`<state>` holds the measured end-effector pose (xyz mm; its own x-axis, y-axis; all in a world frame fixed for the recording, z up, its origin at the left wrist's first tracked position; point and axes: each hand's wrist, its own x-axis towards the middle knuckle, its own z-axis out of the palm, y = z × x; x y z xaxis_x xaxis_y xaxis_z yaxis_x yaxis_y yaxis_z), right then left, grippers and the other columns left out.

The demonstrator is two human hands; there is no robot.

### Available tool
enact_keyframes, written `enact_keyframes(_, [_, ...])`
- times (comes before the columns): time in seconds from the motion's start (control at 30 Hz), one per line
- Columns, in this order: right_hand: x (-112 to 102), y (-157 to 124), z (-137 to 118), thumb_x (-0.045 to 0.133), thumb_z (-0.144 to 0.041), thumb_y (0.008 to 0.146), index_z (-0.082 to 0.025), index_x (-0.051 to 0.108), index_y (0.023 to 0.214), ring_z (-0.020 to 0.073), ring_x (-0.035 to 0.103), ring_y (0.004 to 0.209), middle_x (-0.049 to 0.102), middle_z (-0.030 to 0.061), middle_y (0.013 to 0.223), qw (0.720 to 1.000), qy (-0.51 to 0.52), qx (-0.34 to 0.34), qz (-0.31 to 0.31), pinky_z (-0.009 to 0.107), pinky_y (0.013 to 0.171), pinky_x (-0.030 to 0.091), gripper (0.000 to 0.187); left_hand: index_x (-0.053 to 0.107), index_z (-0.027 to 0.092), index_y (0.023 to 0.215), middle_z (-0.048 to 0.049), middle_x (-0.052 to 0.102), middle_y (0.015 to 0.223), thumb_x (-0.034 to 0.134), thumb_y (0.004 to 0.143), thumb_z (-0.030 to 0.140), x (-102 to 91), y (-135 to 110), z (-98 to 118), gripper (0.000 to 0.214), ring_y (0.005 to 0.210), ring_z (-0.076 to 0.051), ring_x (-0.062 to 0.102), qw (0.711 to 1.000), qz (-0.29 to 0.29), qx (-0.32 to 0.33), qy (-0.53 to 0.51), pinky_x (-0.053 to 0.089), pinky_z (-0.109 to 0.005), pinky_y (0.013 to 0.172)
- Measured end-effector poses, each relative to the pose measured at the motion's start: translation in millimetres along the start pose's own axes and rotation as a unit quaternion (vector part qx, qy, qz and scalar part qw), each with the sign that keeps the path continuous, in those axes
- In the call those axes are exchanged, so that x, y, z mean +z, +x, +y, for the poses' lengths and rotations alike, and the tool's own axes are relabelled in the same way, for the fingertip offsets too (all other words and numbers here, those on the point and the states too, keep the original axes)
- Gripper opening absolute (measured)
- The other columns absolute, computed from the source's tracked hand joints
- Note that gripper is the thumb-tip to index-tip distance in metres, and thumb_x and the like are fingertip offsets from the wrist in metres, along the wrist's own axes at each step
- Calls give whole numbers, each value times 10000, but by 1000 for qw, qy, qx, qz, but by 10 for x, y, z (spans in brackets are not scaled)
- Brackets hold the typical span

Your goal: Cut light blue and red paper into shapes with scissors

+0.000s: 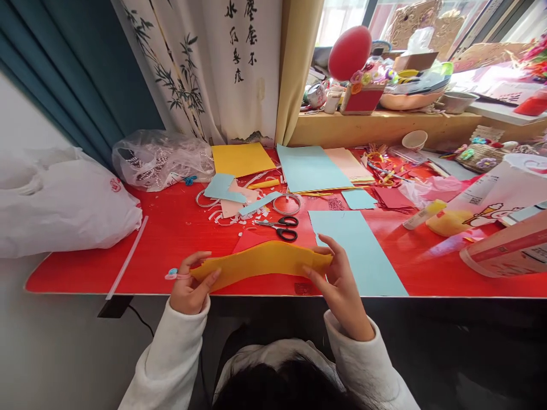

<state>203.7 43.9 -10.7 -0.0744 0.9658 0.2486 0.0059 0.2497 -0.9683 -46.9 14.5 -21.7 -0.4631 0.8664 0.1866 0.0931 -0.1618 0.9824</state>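
A yellow sheet of paper [260,263], bent into a wavy fold, is held over the near edge of the red table [85,267]. My left hand [190,287] pinches its left end, thumb on top. My right hand [337,279] pinches its right end. A small ring with a blue bead [172,274] sits on a finger of the left hand. Black-handled scissors [284,228] lie on the table just beyond the yellow sheet. A light blue sheet [363,250] lies flat under and beside my right hand.
A white plastic bag [60,205] and a clear bag [158,156] fill the left side. Yellow, blue and pink sheets [311,168], paper scraps and a glue stick [423,215] lie further back. A cluttered windowsill [384,122] runs behind, and paper cups [504,188] lie right.
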Motion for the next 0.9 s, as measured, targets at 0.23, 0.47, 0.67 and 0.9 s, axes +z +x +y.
enact_keyframes(0.23, [107, -65, -2, 603, -220, 764, -334, 337, 1254, 188, 467, 1092, 447, 41, 1161, 999, 40, 2, 7, 380, 908, 454, 569, 471, 234, 1082, -3, 661, 876, 673, 656, 141, 121, -64, 133, 480, 889, -139, 623, 988, -36, 39, -144, 474, -257, 804])
enact_keyframes(0.47, [156, -104, 18, 505, -327, 825, -295, 353, 1220, 191, 551, 985, 489, 54, 1121, 990, 60, 128, 21, 333, 748, 513, 424, 503, 191, 1066, -24, 637, 849, 689, 637, 233, 59, 21, 29, 470, 804, -141, 611, 996, -54, -27, -67, 472, -260, 780])
enact_keyframes(0.67, [170, -124, 44, 511, -306, 818, -282, 340, 1170, 161, 529, 962, 499, 35, 1077, 989, 67, 128, -15, 269, 704, 499, 392, 459, 175, 1157, -56, 640, 985, 704, 618, 301, 73, 56, -14, 605, 894, -175, 608, 993, -102, -65, -18, 456, -325, 872])
enact_keyframes(0.9, [204, -154, 59, 493, -330, 831, -270, 374, 1106, 177, 509, 1031, 479, 42, 1117, 991, 57, 121, 4, 328, 809, 491, 306, 668, 139, 773, -70, 692, 827, 689, 592, 427, -64, 107, -85, 340, 890, -251, 618, 989, 12, -49, 141, 469, -367, 872])
